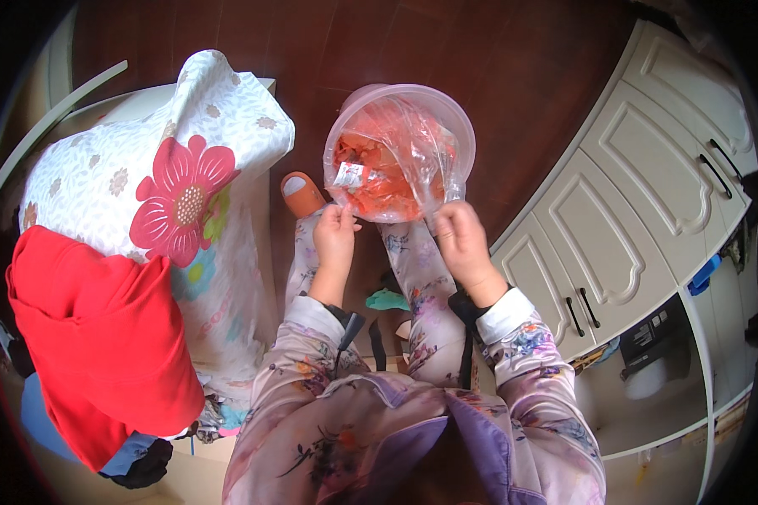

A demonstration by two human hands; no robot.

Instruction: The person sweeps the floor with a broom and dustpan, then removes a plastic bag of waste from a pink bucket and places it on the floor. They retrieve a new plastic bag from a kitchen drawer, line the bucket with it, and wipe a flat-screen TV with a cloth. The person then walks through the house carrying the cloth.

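A pink translucent plastic bin [469, 142] is in front of my legs, lined with a clear plastic bag [431, 148]. Orange-red scraps [388, 196] and a white-and-red wrapper [349, 175] show through or beside the film. My left hand [335, 238] pinches the bag's edge at the near left of the rim. At the near right, my right hand [461, 238] is closed around a gathered part of the same film. Part of the bin's contents is hidden under the bag's folds.
Left stands a piece of furniture draped with a flowered cloth [101, 158], with red fabric [101, 341] over it. White cabinets [606, 246] with black handles line the right. An orange slipper [303, 194] rests on the dark red-brown floor [511, 57].
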